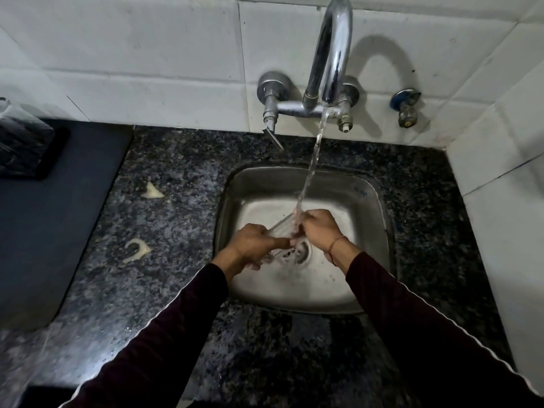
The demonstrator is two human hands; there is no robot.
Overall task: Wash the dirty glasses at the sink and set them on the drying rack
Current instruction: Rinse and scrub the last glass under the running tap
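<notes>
A clear ribbed glass (283, 228) lies tilted over the steel sink (374, 201), held between both hands. My left hand (255, 245) grips its lower end near the drain (300, 252). My right hand (319, 228) is closed around its upper end, where the water stream (312, 166) from the chrome tap (332, 51) lands. Most of the glass is hidden by my fingers.
Dark speckled granite counter (176, 178) surrounds the sink. A dark mat (59, 216) lies at the left, with a clear glass object (20, 136) on a black tray at its far end. Two pale smears (137, 250) mark the counter. White tiled walls stand behind and to the right.
</notes>
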